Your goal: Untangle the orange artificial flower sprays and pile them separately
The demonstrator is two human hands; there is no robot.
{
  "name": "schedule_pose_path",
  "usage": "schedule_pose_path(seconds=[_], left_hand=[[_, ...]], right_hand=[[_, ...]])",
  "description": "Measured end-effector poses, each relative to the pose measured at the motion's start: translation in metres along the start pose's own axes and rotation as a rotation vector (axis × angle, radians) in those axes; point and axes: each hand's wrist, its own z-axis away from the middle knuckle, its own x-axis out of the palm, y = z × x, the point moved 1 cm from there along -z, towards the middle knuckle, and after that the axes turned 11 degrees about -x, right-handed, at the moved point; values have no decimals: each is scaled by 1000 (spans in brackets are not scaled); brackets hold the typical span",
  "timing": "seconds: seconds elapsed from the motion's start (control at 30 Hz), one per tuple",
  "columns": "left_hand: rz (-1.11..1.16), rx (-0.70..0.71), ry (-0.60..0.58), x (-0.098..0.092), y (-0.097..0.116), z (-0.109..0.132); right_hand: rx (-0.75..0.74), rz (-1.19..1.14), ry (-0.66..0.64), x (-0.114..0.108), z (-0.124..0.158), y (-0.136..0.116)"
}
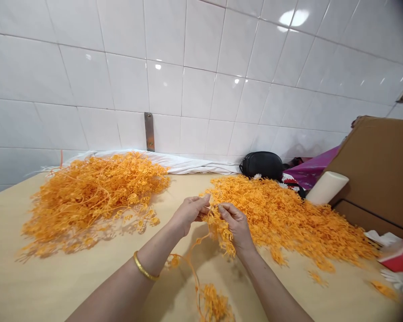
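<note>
Over the middle of the table, my left hand [195, 209] and my right hand [235, 223] work close together with pinched fingers on an orange plastic flower spray [222, 233]. Frilly orange blossoms hang below the fingers, and the exact pinch points are partly hidden. From the spray a thin orange stem [194, 264] runs down toward me, with another orange blossom cluster [215, 304] at the bottom edge. Left of my hands lies a heap of orange stemmed sprays [94, 197]. A wide pile of loose orange blossoms [282, 214] spreads just beyond and right of my right hand.
Along the tiled wall lie a white cloth [195, 165] and a black pouch [262, 164]. At right stand a cardboard box [379, 170] and a white roll [327, 188]. A red-and-white object [401, 256] sits at the right edge. A metal bracket [149, 132] rises behind the table.
</note>
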Motion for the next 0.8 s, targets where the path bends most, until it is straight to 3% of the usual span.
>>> schedule_pose_path(seconds=[0.1, 0.17, 0.33, 0.47, 0.8], left_hand=[[-108, 2, -111, 3, -2, 1], [-128, 19, -120, 4, -3, 1], [-173, 42, -33, 3, -4, -1], [-220, 83, 19, 3, -7, -4], [-301, 181, 137, 0, -11, -11]], right_hand=[[-12, 2, -12, -1, -1, 1], [29, -21, -8, -3, -3, 2], [214, -134, 10, -15, -9, 5], [313, -207, -71, -15, -8, 6], [287, -193, -154, -1, 0, 0]])
